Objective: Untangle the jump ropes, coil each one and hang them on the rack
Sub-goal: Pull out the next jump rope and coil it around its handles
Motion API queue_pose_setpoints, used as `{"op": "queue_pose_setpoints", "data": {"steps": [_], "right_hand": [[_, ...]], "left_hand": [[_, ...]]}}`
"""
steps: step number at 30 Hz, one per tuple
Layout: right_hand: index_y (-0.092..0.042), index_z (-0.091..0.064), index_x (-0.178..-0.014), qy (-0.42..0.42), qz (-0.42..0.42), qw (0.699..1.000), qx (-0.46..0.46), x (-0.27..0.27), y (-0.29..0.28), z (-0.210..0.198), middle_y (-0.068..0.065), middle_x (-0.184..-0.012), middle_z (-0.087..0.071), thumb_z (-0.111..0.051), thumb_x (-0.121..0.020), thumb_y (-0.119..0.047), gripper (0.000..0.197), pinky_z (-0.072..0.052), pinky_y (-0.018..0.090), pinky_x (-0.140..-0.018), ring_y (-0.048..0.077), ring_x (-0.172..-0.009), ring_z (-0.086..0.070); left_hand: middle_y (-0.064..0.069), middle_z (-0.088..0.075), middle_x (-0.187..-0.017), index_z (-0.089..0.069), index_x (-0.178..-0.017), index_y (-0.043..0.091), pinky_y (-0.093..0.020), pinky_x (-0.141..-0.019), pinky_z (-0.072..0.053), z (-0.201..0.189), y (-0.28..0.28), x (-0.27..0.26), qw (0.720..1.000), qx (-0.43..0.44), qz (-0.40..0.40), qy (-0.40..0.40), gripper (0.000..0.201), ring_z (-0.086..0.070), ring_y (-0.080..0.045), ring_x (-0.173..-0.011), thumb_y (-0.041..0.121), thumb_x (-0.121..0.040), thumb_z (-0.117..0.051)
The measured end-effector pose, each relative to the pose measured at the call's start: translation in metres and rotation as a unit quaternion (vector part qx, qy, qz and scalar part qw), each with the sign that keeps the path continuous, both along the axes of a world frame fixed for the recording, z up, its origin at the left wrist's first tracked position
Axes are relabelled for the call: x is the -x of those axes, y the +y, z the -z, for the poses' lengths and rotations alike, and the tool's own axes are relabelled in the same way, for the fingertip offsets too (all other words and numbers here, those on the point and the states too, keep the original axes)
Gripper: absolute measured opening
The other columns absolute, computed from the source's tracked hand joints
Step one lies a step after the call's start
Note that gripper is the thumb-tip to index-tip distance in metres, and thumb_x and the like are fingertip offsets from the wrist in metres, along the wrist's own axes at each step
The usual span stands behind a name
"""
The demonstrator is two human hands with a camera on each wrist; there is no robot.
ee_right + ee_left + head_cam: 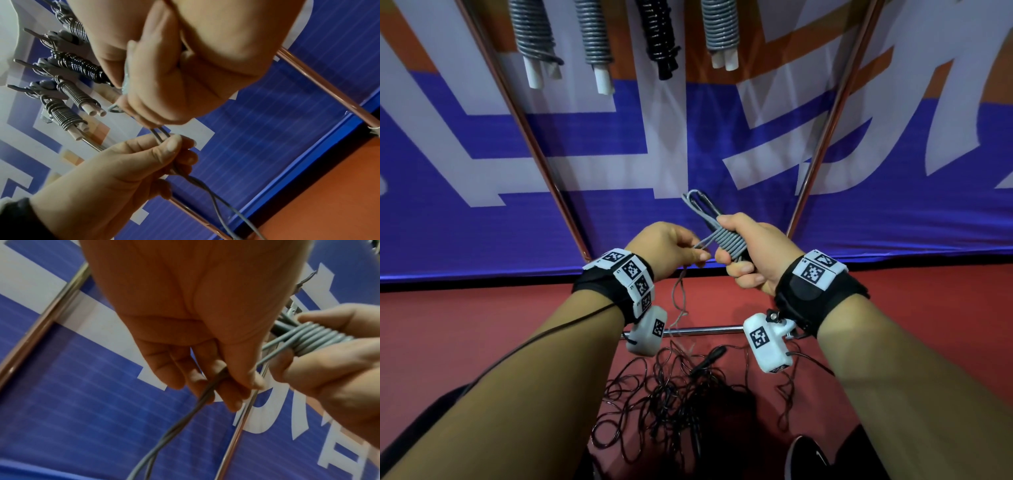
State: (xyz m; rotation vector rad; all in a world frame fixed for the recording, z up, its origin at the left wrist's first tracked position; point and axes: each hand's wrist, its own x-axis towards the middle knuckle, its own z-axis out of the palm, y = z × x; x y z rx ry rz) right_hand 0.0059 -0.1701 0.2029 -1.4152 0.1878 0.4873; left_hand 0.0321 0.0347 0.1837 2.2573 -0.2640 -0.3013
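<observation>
Pinching the doubled loose strand, the left hand [671,245] feeds it while the right hand [751,251] clenches the thin grey plastic-coated jump rope [729,244], half-wound, held before the rack's copper-toned metal uprights [822,137]. Springy, slick cord probably unwinds unless gripped over the wraps.

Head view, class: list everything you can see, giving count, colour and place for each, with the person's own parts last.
Coiled grey jump ropes with white handles: three, hanging at the top of the rack.
Coiled black jump rope: one, hanging between the grey ones.
Half-coiled grey jump rope: one, held in both hands, loose end trailing to the floor.
Tangled black jump ropes: count unclear, in a heap on the red floor.
Metal rack poles: two slanted, one bar low down.
Blue, white and orange banner: one, behind the rack.
Black shoe: one, bottom edge.
Left hand: pinches the loose strand.
Right hand: grips the coil.
</observation>
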Motion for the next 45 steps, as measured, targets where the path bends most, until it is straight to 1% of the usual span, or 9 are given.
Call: {"op": "queue_pose_setpoints", "data": {"steps": [5,8,17,22,26,30,33,39,45], "right_hand": [[-0.01,-0.062,-0.104,0.012,-0.142,0.989,0.033,0.007,-0.007,-0.003,0.007,-0.071,-0.052,-0.056,-0.105,-0.042,0.032,-0.012,0.021,-0.044,0.013,-0.047,-0.026],[-0.012,-0.056,-0.104,0.028,-0.212,0.974,0.077,0.01,-0.012,0.002,0.007,-0.069,-0.052,-0.052,-0.106,-0.038,0.026,-0.011,0.023,-0.046,0.012,-0.044,-0.026],[-0.017,-0.058,-0.107,0.029,-0.32,0.918,0.234,0.011,-0.016,0.015,0.009,-0.073,-0.061,-0.059,-0.104,-0.038,0.021,-0.023,0.019,-0.044,0.016,-0.046,-0.033],[-0.02,-0.067,-0.107,-0.024,-0.307,0.87,0.385,0.008,-0.015,0.026,0.004,-0.076,-0.075,-0.062,-0.099,-0.051,0.033,-0.038,0.025,-0.047,0.018,-0.047,-0.047],[-0.021,-0.068,-0.105,-0.095,-0.26,0.808,0.52,0.001,-0.015,0.039,-0.003,-0.074,-0.079,-0.056,-0.098,-0.056,0.038,-0.046,0.024,-0.053,0.016,-0.05,-0.06],[-0.015,-0.07,-0.103,-0.146,-0.221,0.769,0.582,-0.005,-0.014,0.046,0.005,-0.088,-0.079,-0.058,-0.099,-0.054,0.041,-0.056,0.034,-0.075,0.026,-0.083,-0.072],[-0.021,-0.062,-0.106,-0.165,-0.192,0.77,0.586,-0.008,-0.018,0.045,0.001,-0.093,-0.065,-0.061,-0.099,-0.054,0.034,-0.051,0.035,-0.075,0.029,-0.089,-0.065],[-0.028,-0.056,-0.093,-0.208,-0.159,0.794,0.549,-0.011,-0.022,0.044,-0.003,-0.082,-0.066,-0.065,-0.096,-0.057,0.03,-0.052,0.036,-0.067,0.025,-0.077,-0.066],[-0.03,-0.056,-0.091,-0.227,-0.167,0.802,0.527,-0.01,-0.018,0.042,-0.003,-0.082,-0.067,-0.067,-0.093,-0.062,0.033,-0.057,0.041,-0.07,0.023,-0.075,-0.068]], "left_hand": [[0.008,-0.075,-0.077,-0.077,-0.08,0.032,-0.031,-0.077,-0.056,-0.003,0.003,-0.004,0.998,-0.005,0.01,-0.067,0.011,-0.068,0.002,-0.074,0.032,-0.083,-0.088],[0.003,-0.074,-0.093,-0.081,-0.09,0.023,-0.034,-0.082,-0.058,-0.012,0.012,-0.005,0.985,-0.001,0.11,-0.133,0.011,-0.073,-0.011,-0.086,0.016,-0.083,-0.085],[0.008,-0.072,-0.097,-0.083,-0.084,0.033,-0.034,-0.09,-0.056,-0.008,0.007,-0.003,0.982,-0.052,0.143,-0.112,0.029,-0.07,-0.008,-0.089,0.005,-0.077,-0.085],[0.013,-0.059,-0.093,-0.082,-0.093,0.035,-0.038,-0.084,-0.055,0.0,-0.007,-0.004,0.946,-0.194,0.194,-0.173,0.019,-0.062,-0.012,-0.089,0.019,-0.083,-0.083],[0.011,-0.058,-0.097,-0.074,-0.102,0.034,-0.038,-0.082,-0.052,0.017,-0.015,-0.003,0.921,-0.301,0.147,-0.197,0.014,-0.058,-0.018,-0.099,0.037,-0.089,-0.076],[0.005,-0.065,-0.095,-0.063,-0.089,0.028,-0.038,-0.078,-0.053,0.031,-0.015,-0.002,0.946,-0.289,0.104,-0.101,0.019,-0.062,-0.024,-0.093,0.04,-0.088,-0.077],[0.004,-0.063,-0.092,-0.064,-0.085,0.022,-0.036,-0.082,-0.052,0.034,-0.013,0.001,0.953,-0.267,0.125,-0.064,0.019,-0.061,-0.022,-0.092,0.032,-0.086,-0.081],[-0.007,-0.06,-0.103,-0.05,-0.104,0.013,-0.039,-0.071,-0.051,0.033,-0.01,-0.005,0.981,-0.189,0.013,-0.047,0.033,-0.061,-0.027,-0.086,0.015,-0.083,-0.076],[0.009,-0.063,-0.119,-0.066,-0.133,0.044,-0.033,-0.091,-0.053,0.026,0.0,-0.007,0.983,-0.15,0.072,-0.083,0.042,-0.064,-0.013,-0.099,0.023,-0.096,-0.072]]}}
